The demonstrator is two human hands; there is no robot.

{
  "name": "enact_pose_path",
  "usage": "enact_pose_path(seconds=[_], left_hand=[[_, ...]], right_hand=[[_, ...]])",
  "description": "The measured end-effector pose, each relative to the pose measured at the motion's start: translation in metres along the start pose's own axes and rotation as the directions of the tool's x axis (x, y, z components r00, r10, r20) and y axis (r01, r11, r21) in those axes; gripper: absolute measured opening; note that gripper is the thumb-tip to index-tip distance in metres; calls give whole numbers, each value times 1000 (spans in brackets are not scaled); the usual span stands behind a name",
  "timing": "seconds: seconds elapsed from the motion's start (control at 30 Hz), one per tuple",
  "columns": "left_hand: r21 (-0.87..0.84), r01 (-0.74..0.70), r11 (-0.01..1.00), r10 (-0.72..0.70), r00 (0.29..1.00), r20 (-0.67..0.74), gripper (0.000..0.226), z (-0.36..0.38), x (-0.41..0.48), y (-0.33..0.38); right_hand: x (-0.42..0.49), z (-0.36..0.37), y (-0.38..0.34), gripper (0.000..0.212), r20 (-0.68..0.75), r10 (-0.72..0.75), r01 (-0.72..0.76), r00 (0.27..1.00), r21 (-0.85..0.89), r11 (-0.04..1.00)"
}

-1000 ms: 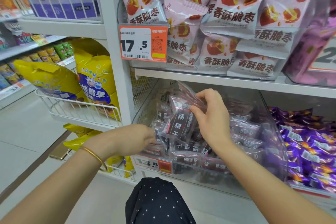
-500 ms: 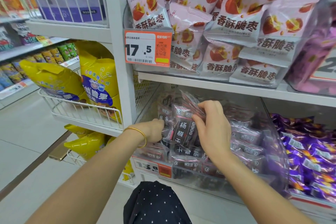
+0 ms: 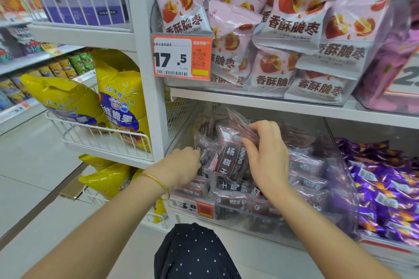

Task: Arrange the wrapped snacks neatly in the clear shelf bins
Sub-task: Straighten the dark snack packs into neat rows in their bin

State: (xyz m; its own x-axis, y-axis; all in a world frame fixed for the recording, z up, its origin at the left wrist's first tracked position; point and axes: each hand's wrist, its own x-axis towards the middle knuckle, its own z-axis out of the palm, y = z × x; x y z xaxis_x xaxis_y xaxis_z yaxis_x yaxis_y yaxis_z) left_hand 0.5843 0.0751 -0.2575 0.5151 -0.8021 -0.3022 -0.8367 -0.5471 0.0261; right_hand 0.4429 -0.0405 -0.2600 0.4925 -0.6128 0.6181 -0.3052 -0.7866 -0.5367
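Our right grip (image 3: 269, 158) is curled, thumb and fingers pinching the top edges of several dark, clear-edged wrapped snack packets (image 3: 229, 161). We hold them upright and fanned above the heap inside the clear plastic shelf bin (image 3: 341, 165) on the lower shelf. Our left grip (image 3: 183, 165) is at the bin's left end, against a small dark packet (image 3: 201, 146). Its fingers are hidden, so we cannot tell whether it holds anything. Purple wrapped sweets (image 3: 385, 188) lie just right of the bin.
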Motion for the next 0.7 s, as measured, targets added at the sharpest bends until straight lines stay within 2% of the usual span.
enact_pose_path(seconds=[0.1, 0.17, 0.27, 0.4, 0.57, 0.7], left_hand=[[156, -88, 984, 113, 981, -158, 25, 4, -18, 0], [151, -109, 982, 138, 971, -196, 27, 3, -26, -1], [94, -139, 986, 152, 977, -153, 23, -1, -33, -6], [19, -202, 979, 203, 973, -113, 40, -4, -36, -7], [-25, -229, 973, 228, 973, -20, 42, -2, -42, -10], [-67, -255, 965, 249, 965, -81, 49, 4, -47, -14]], right_hand=[[0, 0, -1, 16, -15, -4, 4, 1000, 8, 1000], [-1, 0, -3, 15, -25, 0, 1, 1000, 26, 1000], [-1, 1, -5, 15, -52, -9, 11, 999, 35, 999], [-1, 0, -6, 14, -128, -13, 20, 992, 49, 999], [-3, 4, -4, 13, -203, -62, 73, 977, 43, 996], [-3, 12, -9, 14, -252, -121, 129, 960, 16, 991]])
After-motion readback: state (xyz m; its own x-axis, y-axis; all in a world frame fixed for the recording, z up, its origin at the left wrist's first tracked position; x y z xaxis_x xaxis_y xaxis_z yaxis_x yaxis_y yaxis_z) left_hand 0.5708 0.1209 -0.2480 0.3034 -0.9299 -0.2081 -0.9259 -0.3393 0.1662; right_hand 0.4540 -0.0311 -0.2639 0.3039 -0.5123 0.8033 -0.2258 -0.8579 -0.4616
